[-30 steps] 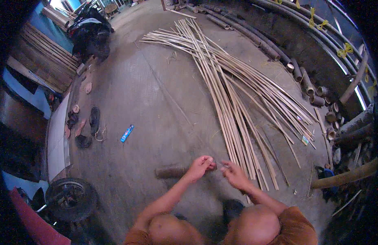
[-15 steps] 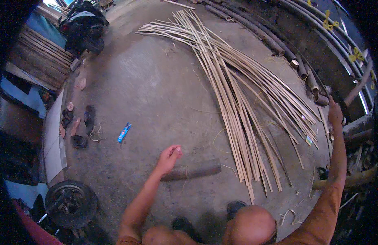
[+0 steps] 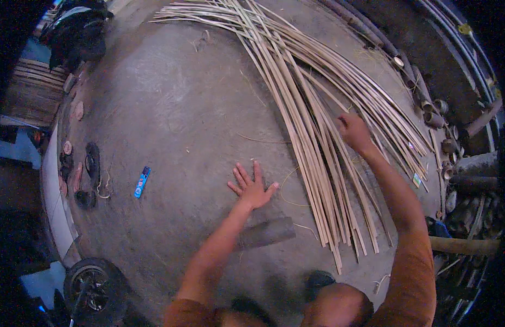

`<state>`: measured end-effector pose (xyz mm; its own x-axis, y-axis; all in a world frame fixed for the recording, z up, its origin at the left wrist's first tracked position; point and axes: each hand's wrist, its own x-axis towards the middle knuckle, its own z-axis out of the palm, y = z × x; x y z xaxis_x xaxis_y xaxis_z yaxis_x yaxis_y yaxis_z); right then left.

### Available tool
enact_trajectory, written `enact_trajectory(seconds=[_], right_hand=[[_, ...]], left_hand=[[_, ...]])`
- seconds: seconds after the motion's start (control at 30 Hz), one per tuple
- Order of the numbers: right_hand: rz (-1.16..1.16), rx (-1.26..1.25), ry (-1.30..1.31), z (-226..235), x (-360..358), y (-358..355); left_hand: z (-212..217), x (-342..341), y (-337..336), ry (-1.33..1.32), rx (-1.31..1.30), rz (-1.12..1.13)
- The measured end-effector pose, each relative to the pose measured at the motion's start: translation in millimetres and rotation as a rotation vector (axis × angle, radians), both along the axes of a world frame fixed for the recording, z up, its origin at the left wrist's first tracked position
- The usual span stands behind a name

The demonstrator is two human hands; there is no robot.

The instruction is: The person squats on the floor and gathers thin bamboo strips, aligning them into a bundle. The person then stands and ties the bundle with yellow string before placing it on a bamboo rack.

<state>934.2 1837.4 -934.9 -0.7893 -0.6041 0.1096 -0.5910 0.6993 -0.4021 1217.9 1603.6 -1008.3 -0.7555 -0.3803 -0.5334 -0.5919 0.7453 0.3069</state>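
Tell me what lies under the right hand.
Pale strips show on both sides of the right hand. Whatever lies directly beneath is covered, so whether the hand touches a strip cannot be seen.

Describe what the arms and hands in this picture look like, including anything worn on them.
They are human. The left hand and right hand are bare, with no gloves, watch or cables visible. The left sleeve and right sleeve are rusty brown, leaving the forearms uncovered.

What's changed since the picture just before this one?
The bare right hand swung leftward, over the long tan bamboo strips; the bare left hand opened, fingers spread. The dark brown tube and blue rectangular packet stayed on the grey concrete floor.
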Motion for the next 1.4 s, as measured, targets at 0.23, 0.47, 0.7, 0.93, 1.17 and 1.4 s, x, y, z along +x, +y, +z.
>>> enact_trajectory(seconds=[0.23, 0.47, 0.7, 0.93, 1.17, 1.4], right_hand=[[0.014, 0.084, -0.122, -13.7, 33.9, -86.5], [-0.248, -0.049, -0.082, -6.6, 33.4, -67.9], [-0.427, -0.348, -0.108, 233.1, 131.8, -23.2], [-0.492, -0.264, -0.097, 487.5, 197.3, 87.7], [-0.513, -0.189, 0.241, 719.0, 148.5, 111.4], [-0.402, -0.371, 0.099, 909.7, -25.0, 110.0]], left_hand=[[7.1, -6.5, -8.1, -0.081, 0.104, 0.021], [22.9, -12.1, -8.9, -0.059, 0.132, -0.01], [13.2, 23.2, -32.3, 0.102, 0.391, 0.049], [235.7, 237.2, -26.4, -0.153, 0.644, 0.466], [500.2, 259.6, 19.2, 0.104, 0.755, 0.73], [675.2, 227.7, 48.6, 0.053, 0.612, 0.776]])
